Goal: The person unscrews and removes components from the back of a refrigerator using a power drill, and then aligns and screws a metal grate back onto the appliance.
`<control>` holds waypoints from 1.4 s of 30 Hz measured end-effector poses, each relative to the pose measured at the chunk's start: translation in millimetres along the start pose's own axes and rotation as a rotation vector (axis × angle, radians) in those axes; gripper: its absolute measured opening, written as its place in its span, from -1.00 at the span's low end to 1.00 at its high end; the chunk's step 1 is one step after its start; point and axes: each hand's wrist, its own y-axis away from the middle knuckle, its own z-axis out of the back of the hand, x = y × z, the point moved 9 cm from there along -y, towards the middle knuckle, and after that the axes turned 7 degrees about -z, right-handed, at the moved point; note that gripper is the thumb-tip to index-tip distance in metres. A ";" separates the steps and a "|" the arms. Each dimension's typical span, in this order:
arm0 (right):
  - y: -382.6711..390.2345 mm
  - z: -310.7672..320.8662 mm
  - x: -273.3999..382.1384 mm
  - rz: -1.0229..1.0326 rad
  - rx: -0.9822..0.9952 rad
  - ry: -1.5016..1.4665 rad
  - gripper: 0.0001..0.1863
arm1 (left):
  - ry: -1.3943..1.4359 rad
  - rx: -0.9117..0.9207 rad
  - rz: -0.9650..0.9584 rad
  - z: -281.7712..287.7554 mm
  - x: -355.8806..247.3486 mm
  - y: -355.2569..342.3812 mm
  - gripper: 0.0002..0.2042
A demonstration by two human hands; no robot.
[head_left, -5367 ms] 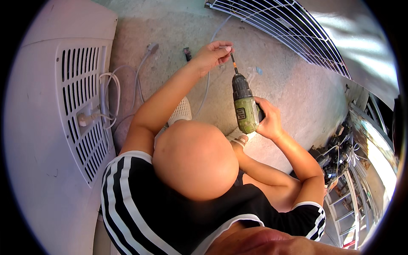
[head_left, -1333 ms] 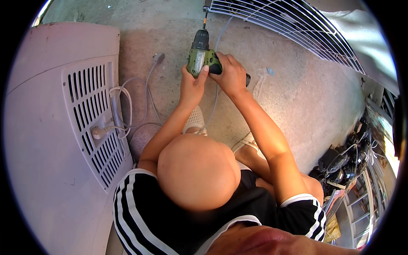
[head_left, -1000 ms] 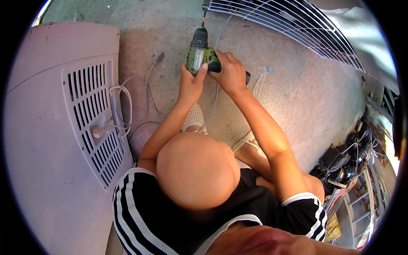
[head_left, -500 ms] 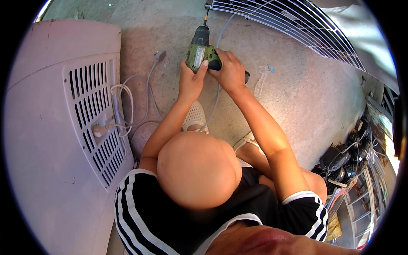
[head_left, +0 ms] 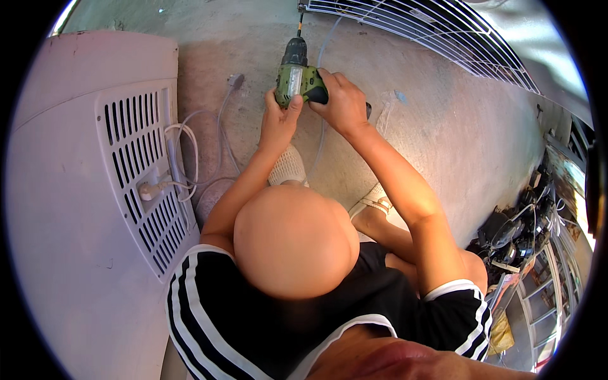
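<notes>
A green and black cordless drill (head_left: pixel 292 79) points away from me, lying on its side with its handle toward the right. My right hand (head_left: pixel 342 104) is wrapped round the handle. At the back of the drill body, my left hand (head_left: pixel 279 120) grips the housing with the thumb on top. The long bit (head_left: pixel 300 26) in the chuck reaches to the near left corner of a white wire grille (head_left: pixel 405 22). Whether the tip sits in a screw there is too small to tell.
To my left stands a large white appliance casing (head_left: pixel 76 190) with a slotted panel and a coiled cable. A grey plug (head_left: pixel 236 80) lies on the concrete floor (head_left: pixel 430 139). Several black parts (head_left: pixel 510 234) are heaped at the right, beside a metal rack (head_left: pixel 548 297).
The drill, both hands and the grille appear slightly further left and up in the picture, along with a small shift of the whole view. Both hands keep their grip on the drill.
</notes>
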 end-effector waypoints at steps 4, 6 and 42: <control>32.8 19.3 -11.7 0.116 0.235 -0.025 -0.38 | 0.300 0.094 0.102 18.6 47.6 10.1 -0.46; 58.2 36.2 -25.5 0.132 0.417 -0.015 -0.37 | 0.173 0.006 0.121 27.7 36.4 4.1 -0.53; 184.9 170.2 -133.3 -0.360 0.254 -0.053 -0.38 | -0.749 0.598 -0.712 -160.3 19.4 -54.7 -0.91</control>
